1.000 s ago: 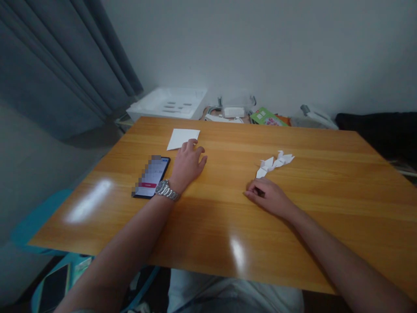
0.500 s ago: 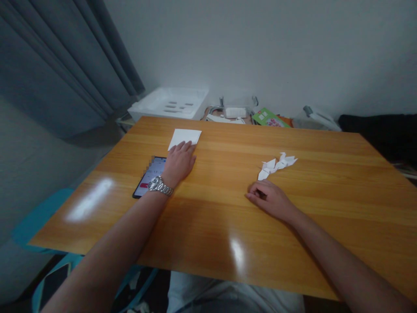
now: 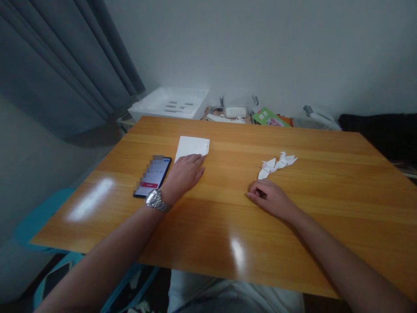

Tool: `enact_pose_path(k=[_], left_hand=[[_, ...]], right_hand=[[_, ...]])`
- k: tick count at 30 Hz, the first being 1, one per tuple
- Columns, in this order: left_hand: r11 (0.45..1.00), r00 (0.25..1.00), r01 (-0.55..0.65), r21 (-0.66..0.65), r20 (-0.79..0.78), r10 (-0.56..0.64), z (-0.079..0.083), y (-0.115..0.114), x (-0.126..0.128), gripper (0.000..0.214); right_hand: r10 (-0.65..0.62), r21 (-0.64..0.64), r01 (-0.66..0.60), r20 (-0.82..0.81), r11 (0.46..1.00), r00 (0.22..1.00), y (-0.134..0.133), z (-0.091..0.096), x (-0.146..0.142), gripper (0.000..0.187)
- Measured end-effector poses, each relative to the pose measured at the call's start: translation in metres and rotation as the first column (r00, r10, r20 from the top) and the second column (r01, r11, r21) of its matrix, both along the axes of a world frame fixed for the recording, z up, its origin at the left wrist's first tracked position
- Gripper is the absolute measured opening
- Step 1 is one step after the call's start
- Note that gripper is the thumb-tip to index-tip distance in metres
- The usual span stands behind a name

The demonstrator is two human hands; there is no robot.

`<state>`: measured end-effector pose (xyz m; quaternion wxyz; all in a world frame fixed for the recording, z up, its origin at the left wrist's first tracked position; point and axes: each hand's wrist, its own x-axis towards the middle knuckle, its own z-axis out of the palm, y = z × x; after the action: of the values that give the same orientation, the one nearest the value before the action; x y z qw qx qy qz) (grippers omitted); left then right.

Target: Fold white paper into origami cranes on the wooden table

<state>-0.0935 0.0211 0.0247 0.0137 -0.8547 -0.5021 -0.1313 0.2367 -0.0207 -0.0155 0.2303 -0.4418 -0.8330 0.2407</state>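
My left hand (image 3: 185, 174), with a metal watch (image 3: 155, 199) on the wrist, lies flat with its fingers over the near edge of a white sheet of paper (image 3: 192, 147). The sheet's right edge has a row of torn perforations. Just left of that hand lies a phone (image 3: 153, 176) with its screen lit. My right hand (image 3: 269, 199) rests on its side on the table, fingers loosely curled in, and no object shows in it. Right behind its knuckles lie white folded-paper figures (image 3: 276, 164), close together.
The glossy wooden table (image 3: 215, 217) fills the middle of the view. Behind its far edge stand a white plastic tray (image 3: 176, 102) and a green booklet (image 3: 269, 117) among other items. A blue chair (image 3: 42, 217) is at the left, and a grey curtain (image 3: 65, 56) hangs behind it.
My left hand has slid the sheet of paper toward me and to the right, uncovering more of the phone. My right hand and the folded-paper figures have stayed put.
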Motion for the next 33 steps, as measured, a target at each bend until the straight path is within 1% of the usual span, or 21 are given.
enact_pose_path(k=[4,7,10,13,16,18,21,26,29,31,33], left_hand=[[0.998,0.998,0.047,-0.037,0.048,-0.045,0.0,-0.004,0.005,0.028],[0.999,0.993,0.028,-0.026,0.115,-0.025,0.003,-0.001,0.005,0.023],[1.0,0.987,0.011,0.007,0.158,-0.011,0.003,0.008,0.002,0.025],[1.0,0.988,0.029,0.003,0.151,-0.029,-0.004,0.021,-0.004,0.031],[1.0,0.996,0.005,-0.018,0.09,-0.004,-0.016,0.034,-0.012,0.044],[0.998,0.997,0.001,-0.057,0.082,0.004,-0.022,0.041,-0.015,0.046],[0.998,0.992,0.023,-0.066,0.123,-0.015,-0.025,0.048,-0.018,0.044],[0.995,0.989,0.033,-0.095,0.148,-0.019,-0.022,0.051,-0.018,0.044],[0.993,0.977,0.045,-0.108,0.21,-0.022,-0.017,0.049,-0.017,0.044],[0.991,0.966,0.016,-0.133,0.256,0.019,-0.013,0.046,-0.015,0.042],[0.987,0.962,-0.034,-0.156,0.263,0.075,-0.011,0.045,-0.013,0.039]], right_hand=[[0.001,0.006,-0.001,-0.005,1.0,1.0,0.0,0.0,-0.001,0.025],[-0.002,0.011,0.002,-0.005,1.0,1.0,0.0,0.0,-0.001,0.024],[0.004,0.015,-0.004,-0.006,1.0,1.0,0.0,0.0,0.0,0.024],[0.012,0.016,-0.012,-0.006,1.0,1.0,0.0,0.001,0.0,0.024],[0.01,0.019,-0.01,-0.009,1.0,1.0,0.0,0.002,-0.001,0.026],[0.012,0.02,-0.012,-0.011,1.0,1.0,0.0,0.002,-0.001,0.026],[0.013,0.016,-0.013,-0.008,1.0,1.0,0.0,0.002,-0.001,0.026],[0.011,0.02,-0.011,-0.013,1.0,1.0,0.001,-0.001,0.0,0.026],[0.012,0.027,-0.012,-0.01,1.0,1.0,0.001,-0.002,0.0,0.026],[0.013,0.03,-0.012,-0.008,0.999,1.0,0.001,-0.002,0.001,0.025],[0.015,0.03,-0.015,-0.009,0.999,1.0,0.001,-0.001,0.001,0.025]])
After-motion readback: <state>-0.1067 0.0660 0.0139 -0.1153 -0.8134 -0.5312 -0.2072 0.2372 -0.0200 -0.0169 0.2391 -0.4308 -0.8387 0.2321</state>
